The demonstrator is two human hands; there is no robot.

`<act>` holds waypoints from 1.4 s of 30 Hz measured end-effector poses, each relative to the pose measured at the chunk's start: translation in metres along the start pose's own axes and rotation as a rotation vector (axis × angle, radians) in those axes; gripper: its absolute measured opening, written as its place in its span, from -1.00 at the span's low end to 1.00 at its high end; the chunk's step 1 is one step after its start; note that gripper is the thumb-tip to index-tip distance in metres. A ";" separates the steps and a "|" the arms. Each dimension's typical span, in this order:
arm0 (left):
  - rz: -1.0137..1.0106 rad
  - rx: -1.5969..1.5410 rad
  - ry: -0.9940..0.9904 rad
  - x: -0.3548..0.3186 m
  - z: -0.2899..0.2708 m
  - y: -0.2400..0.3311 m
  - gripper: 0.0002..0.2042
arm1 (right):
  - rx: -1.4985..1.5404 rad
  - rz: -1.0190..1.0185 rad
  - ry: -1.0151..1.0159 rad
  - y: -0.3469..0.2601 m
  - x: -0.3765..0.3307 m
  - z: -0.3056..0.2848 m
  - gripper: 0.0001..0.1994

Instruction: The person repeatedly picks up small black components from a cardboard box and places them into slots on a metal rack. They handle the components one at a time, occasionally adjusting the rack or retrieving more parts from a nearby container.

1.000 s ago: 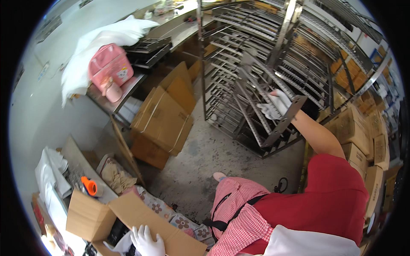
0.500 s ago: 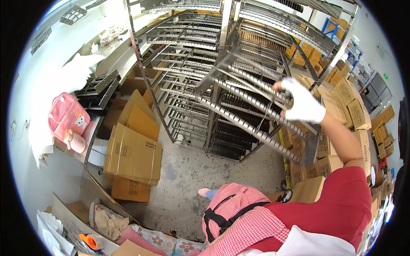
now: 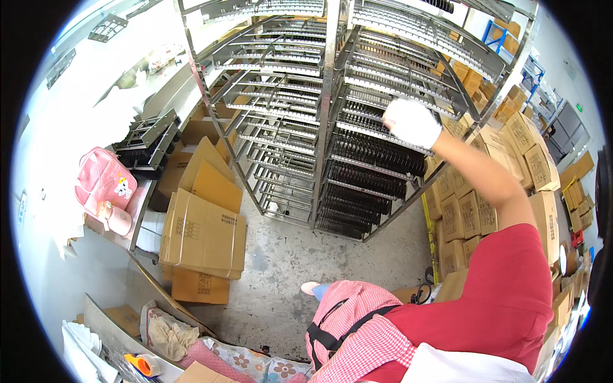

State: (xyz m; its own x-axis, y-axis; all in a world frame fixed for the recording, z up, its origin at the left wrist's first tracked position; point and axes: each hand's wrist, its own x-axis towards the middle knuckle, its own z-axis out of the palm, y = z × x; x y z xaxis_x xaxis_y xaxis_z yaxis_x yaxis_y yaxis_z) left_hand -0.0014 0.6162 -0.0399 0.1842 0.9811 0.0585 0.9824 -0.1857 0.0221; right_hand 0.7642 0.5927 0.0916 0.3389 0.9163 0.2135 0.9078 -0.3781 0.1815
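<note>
In a white glove, my right hand (image 3: 412, 123) reaches forward to the front of the right column of a metal rack (image 3: 329, 96). It is against or just in front of slotted metal trays (image 3: 383, 86); whether it touches one I cannot make out. Its fingers merge into the bright glove, so their grip is unclear. Below the hand, several tiers hold dark rods or coils (image 3: 367, 153). Trays with slotted bars (image 3: 274, 89) fill the left column, where no dark pieces show. My left hand is out of view; a red-and-white checked sleeve (image 3: 367, 348) shows at the bottom.
Flattened cardboard boxes (image 3: 207, 226) lean at the left, beside a side table with a pink bag (image 3: 105, 179) and a pink bottle (image 3: 117, 219). Stacked cartons (image 3: 463, 214) line the right. Orange tape (image 3: 145, 365) lies lower left. Grey floor (image 3: 281, 268) stretches before the rack.
The slotted metal frame that my right hand held tilted before the rack no longer shows out in front. The hand has moved forward and left, up to the rack's right column.
</note>
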 end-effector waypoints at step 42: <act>-0.319 -1.459 1.151 -0.229 -0.294 -0.145 -0.65 | 1.570 -2.330 0.739 -0.806 -0.231 -0.285 -0.54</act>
State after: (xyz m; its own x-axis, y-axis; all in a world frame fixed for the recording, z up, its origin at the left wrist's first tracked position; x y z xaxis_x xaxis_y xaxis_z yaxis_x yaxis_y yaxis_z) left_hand -0.1957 0.4029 0.2369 -0.6916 0.5886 0.4187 0.0626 -0.5286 0.8466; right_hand -0.1167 0.6479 0.1696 -0.2843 -0.5155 0.8083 -0.6796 0.7030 0.2094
